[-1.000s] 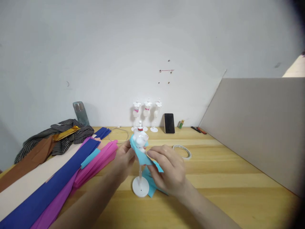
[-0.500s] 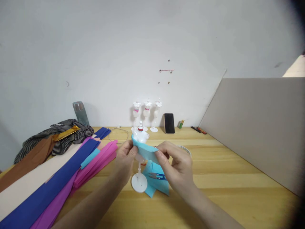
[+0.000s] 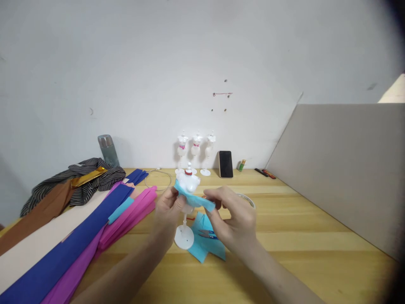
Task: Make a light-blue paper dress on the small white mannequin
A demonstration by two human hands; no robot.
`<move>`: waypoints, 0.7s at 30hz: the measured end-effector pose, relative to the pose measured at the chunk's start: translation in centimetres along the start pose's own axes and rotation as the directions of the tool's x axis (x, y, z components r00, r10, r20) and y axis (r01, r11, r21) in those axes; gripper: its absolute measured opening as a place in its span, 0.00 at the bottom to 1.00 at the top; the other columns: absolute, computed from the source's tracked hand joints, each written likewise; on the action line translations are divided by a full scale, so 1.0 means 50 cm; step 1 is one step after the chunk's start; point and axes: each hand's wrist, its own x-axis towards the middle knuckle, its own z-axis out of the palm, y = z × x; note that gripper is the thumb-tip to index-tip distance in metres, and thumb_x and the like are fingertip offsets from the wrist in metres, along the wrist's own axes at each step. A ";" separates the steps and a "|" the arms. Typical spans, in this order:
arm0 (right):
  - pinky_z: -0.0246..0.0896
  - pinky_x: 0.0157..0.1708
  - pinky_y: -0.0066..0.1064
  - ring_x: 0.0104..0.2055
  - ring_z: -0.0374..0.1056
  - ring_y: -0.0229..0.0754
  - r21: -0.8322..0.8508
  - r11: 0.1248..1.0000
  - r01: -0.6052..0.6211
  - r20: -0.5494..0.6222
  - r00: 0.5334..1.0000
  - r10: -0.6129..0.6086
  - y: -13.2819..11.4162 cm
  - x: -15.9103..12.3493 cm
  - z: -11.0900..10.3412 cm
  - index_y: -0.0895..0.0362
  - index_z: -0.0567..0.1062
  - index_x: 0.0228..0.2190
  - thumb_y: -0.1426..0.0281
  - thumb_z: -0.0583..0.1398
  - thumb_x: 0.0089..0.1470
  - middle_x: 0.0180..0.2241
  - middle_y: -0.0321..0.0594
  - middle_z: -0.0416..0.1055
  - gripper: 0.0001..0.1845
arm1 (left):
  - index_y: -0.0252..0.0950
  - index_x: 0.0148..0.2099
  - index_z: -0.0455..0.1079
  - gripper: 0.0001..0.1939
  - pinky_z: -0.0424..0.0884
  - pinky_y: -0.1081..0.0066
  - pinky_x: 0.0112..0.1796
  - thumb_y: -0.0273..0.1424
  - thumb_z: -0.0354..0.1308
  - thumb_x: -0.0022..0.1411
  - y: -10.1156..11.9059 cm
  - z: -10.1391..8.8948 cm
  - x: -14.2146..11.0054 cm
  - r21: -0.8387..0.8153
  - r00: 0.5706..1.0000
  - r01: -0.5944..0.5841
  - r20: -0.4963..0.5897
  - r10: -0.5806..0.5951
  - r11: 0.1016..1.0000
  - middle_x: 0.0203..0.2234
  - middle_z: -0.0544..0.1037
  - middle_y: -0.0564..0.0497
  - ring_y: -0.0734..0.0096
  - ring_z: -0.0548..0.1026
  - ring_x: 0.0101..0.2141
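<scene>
A small white dress form on a round base is in front of me, tilted slightly, with a red band round its neck. Across its torso runs a light blue strip. My left hand pinches the strip's left end against the form. At the strip's right end, the thumb and forefinger of my right hand are closed on it, held out from the form. Below lie more light blue pieces, and blue thread snips rest on them, partly hidden by my right hand.
Three more dress forms stand by the wall beside a phone and a small green bottle. Long coloured sheets, a striped cloth and a flask occupy the left. A grey panel borders the right side.
The strip's right end has turned and dropped slightly, so the strip looks narrower and more folded. The dress form has shifted a little and its base is higher in view.
</scene>
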 end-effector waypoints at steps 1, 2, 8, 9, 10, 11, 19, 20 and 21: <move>0.59 0.24 0.29 0.24 0.62 0.36 -0.012 1.000 0.010 0.003 1.000 -0.009 -0.001 0.000 -0.001 0.56 0.71 0.33 0.81 0.55 0.51 0.23 0.35 0.69 0.11 | 0.36 0.40 0.74 0.16 0.69 0.71 0.35 0.39 0.67 0.51 0.000 0.001 -0.001 0.000 1.000 -0.002 -0.013 0.002 1.000 0.31 0.79 0.51 0.72 0.74 0.31; 0.58 0.24 0.29 0.23 0.62 0.35 -0.014 1.000 0.011 0.002 1.000 -0.011 -0.003 0.002 -0.002 0.56 0.71 0.31 0.82 0.55 0.51 0.22 0.35 0.68 0.10 | 0.35 0.39 0.74 0.16 0.69 0.72 0.34 0.39 0.67 0.51 0.001 0.002 -0.001 -0.004 0.999 -0.006 -0.031 0.006 1.000 0.30 0.78 0.51 0.73 0.74 0.30; 0.57 0.21 0.27 0.22 0.62 0.35 0.075 0.994 -0.082 0.029 0.996 0.080 -0.005 0.009 0.004 0.56 0.72 0.30 0.78 0.55 0.51 0.22 0.34 0.69 0.08 | 0.35 0.37 0.73 0.14 0.68 0.72 0.33 0.38 0.66 0.52 -0.003 0.003 -0.005 0.034 0.996 -0.032 -0.078 0.035 0.999 0.28 0.76 0.53 0.73 0.72 0.29; 0.57 0.21 0.27 0.23 0.62 0.35 0.090 0.989 -0.114 0.053 0.993 0.110 -0.002 0.009 0.008 0.55 0.72 0.29 0.78 0.56 0.51 0.22 0.34 0.69 0.07 | 0.35 0.37 0.73 0.14 0.68 0.72 0.34 0.38 0.66 0.51 -0.005 0.004 -0.006 0.041 0.996 -0.035 -0.080 0.038 0.999 0.28 0.76 0.53 0.73 0.72 0.30; 0.57 0.22 0.28 0.23 0.62 0.36 0.107 0.983 -0.149 0.077 0.987 0.141 0.001 0.008 0.012 0.55 0.72 0.28 0.78 0.56 0.51 0.22 0.34 0.69 0.07 | 0.35 0.37 0.73 0.14 0.68 0.71 0.34 0.38 0.67 0.51 -0.007 0.004 -0.007 0.042 0.996 -0.037 -0.082 0.041 0.998 0.29 0.77 0.52 0.72 0.72 0.30; 0.58 0.23 0.28 0.24 0.63 0.36 0.125 0.975 -0.183 0.099 0.980 0.171 0.004 0.007 0.015 0.55 0.71 0.26 0.77 0.57 0.52 0.22 0.34 0.69 0.07 | 0.35 0.38 0.73 0.14 0.68 0.71 0.35 0.37 0.67 0.51 -0.009 0.005 -0.008 0.040 0.996 -0.039 -0.076 0.042 0.998 0.30 0.77 0.52 0.71 0.73 0.31; 0.64 0.32 0.30 0.30 0.70 0.39 0.291 0.895 -0.337 0.155 0.940 0.304 0.014 0.002 0.021 0.56 0.72 0.24 0.74 0.60 0.52 0.27 0.36 0.73 0.06 | 0.36 0.41 0.71 0.13 0.69 0.71 0.36 0.34 0.65 0.53 -0.013 0.003 -0.015 0.068 0.999 -0.042 0.017 0.041 0.997 0.30 0.77 0.52 0.72 0.73 0.31; 0.65 0.32 0.31 0.30 0.70 0.39 0.291 0.893 -0.343 0.155 0.938 0.310 0.013 0.002 0.020 0.56 0.72 0.24 0.74 0.60 0.51 0.27 0.36 0.74 0.06 | 0.36 0.41 0.71 0.13 0.69 0.71 0.35 0.35 0.65 0.53 -0.012 0.002 -0.016 0.077 0.999 -0.042 0.022 0.041 0.996 0.29 0.76 0.53 0.72 0.72 0.30; 0.65 0.32 0.31 0.30 0.71 0.40 0.286 0.895 -0.344 0.152 0.938 0.312 0.012 0.002 0.018 0.56 0.72 0.24 0.74 0.60 0.51 0.27 0.36 0.74 0.06 | 0.36 0.41 0.71 0.13 0.68 0.71 0.35 0.35 0.65 0.53 -0.011 0.002 -0.017 0.089 0.999 -0.039 0.027 0.036 0.995 0.28 0.76 0.53 0.73 0.72 0.29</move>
